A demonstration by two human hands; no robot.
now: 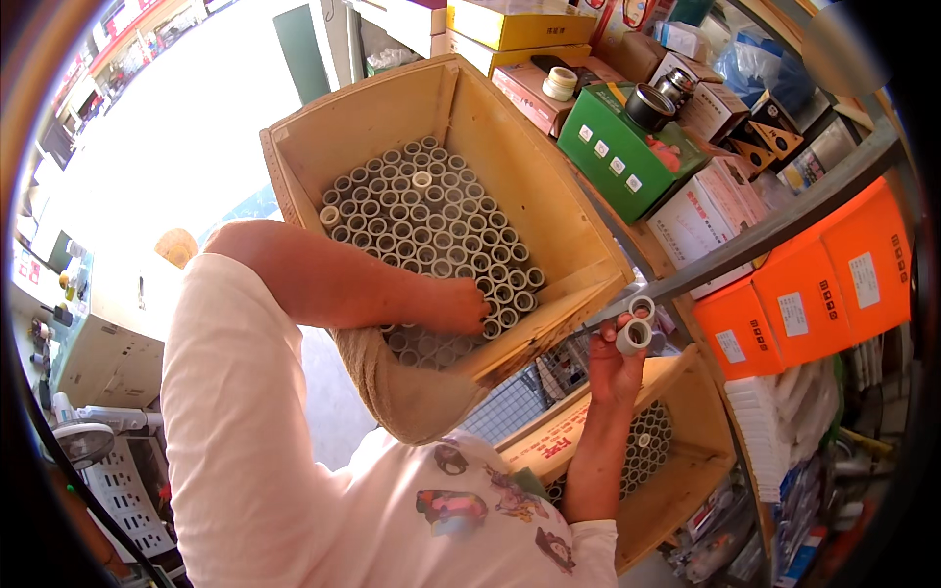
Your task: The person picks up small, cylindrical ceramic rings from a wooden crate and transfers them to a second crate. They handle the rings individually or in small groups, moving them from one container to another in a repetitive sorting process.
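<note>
A wooden box [540, 184] stands tilted in front of me. Many short grey-white plastic pipe fittings [435, 193] line its inside on end in close rows, among them one creamier piece [422, 180]. My left hand [463, 303] reaches over the box's near left side and rests on the fittings near the front corner. Its fingertips are mostly hidden, so whether it grips one cannot be told. Outside the box, to the right, my right hand [616, 367] is raised and holds two fittings [634, 336] together. Brown cloth [419, 393] drapes over the box's near edge.
A second wooden box [691, 463] with similar fittings sits below my right forearm. A metal shelf rail [786, 206] runs along the right, beside orange boxes [801, 287]. A green carton [625, 151] carries a black jar [650, 107]. A fan [81, 441] stands at left.
</note>
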